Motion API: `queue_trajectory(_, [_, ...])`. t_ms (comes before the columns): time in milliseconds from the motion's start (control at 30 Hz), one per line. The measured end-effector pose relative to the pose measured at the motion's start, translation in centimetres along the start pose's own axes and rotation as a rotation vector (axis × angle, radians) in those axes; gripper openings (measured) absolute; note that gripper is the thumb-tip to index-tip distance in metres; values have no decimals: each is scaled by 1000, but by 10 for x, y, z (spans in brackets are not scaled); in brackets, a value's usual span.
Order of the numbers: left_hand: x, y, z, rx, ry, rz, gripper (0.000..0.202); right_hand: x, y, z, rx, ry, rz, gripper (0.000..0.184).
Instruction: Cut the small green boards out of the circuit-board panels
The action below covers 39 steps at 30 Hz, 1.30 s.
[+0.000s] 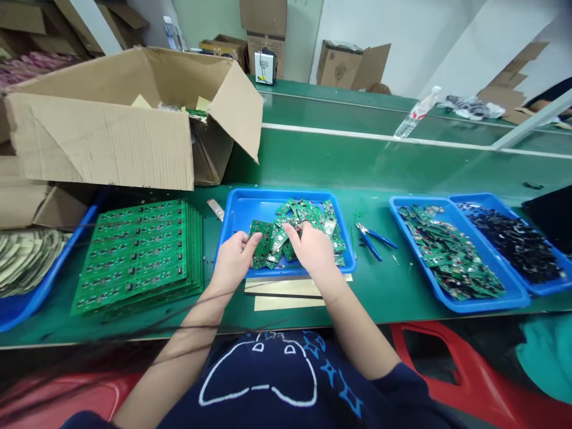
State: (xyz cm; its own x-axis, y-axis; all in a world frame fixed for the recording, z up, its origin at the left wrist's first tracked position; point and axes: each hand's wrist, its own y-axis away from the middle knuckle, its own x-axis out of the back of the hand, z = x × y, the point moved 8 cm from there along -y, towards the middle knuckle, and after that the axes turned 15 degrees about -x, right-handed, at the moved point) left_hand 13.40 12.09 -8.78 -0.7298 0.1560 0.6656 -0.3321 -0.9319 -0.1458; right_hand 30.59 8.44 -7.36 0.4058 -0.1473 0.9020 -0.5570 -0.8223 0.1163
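A blue tray (241, 205) in front of me holds a heap of small green circuit boards (308, 211). Between the thumb and fingers of my left hand (236, 257) is a green circuit board (263, 235), held tilted at the left side of the heap. My right hand (313, 245) is over the heap with its thumb raised and its fingers curled. Whatever those fingers grip is hidden among the boards. Blue-handled cutters (374, 238) lie to the right of the tray.
Stacked circuit board panels (138, 250) stand at left, below a large open cardboard box (102, 137). At right are one tray of small boards (456, 250) and another of black parts (513, 241). A plastic bottle (416, 114) leans behind. Pale strips (286, 286) lie before my tray.
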Motion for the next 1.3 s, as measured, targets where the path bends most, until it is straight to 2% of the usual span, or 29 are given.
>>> queue_trajectory(67, [0, 3, 1, 8, 181, 19, 32, 7, 4, -1, 0, -88, 4, 50])
queue_trajectory(100, [-1, 5, 1, 18, 259, 32, 32, 5, 7, -4, 28, -177, -34, 47])
queue_trajectory(200, [-11, 7, 2, 50, 373, 13, 34, -14, 16, -18, 135, -565, -262, 35])
queue_trajectory(300, [-14, 3, 6, -9, 163, -36, 33, -33, 20, -26, 165, -837, -385, 28])
queue_trajectory(433, [-7, -2, 16, -38, -142, -35, 32, -48, 18, -28, 132, -916, -445, 23])
queue_trajectory(533, [-7, -2, 20, -8, -212, -50, 36, -42, 16, -28, 151, -805, -322, 22])
queue_trajectory(633, [-9, -3, 25, -52, -213, -26, 37, -33, 19, -29, 186, -628, -155, 22])
queue_trajectory(733, [-13, -2, 23, -46, -252, -49, 36, -35, 22, -29, 164, -427, -79, 24])
queue_trajectory(833, [-19, -1, 15, 3, -348, -124, 36, -39, 23, -29, 146, -228, -46, 29])
queue_trajectory(933, [-19, -5, 12, 5, -470, -201, 42, -38, 18, -33, 146, -135, -62, 33])
queue_trajectory(1067, [-7, -11, 5, 58, -635, -260, 55, -26, 10, -46, 197, -52, -29, 50])
queue_trajectory(1133, [3, -11, 2, 76, -685, -238, 58, -20, 10, -52, 295, -63, -25, 61])
queue_trajectory(1200, [13, -10, 2, 11, -722, -172, 52, -10, 10, -48, 385, -146, 17, 61])
queue_trajectory(1267, [21, -6, 3, -100, -761, -60, 43, 5, 5, -29, 398, -233, 131, 55])
queue_trajectory(1300, [24, -3, -1, -133, -776, -5, 41, 11, 0, -14, 357, -242, 201, 54])
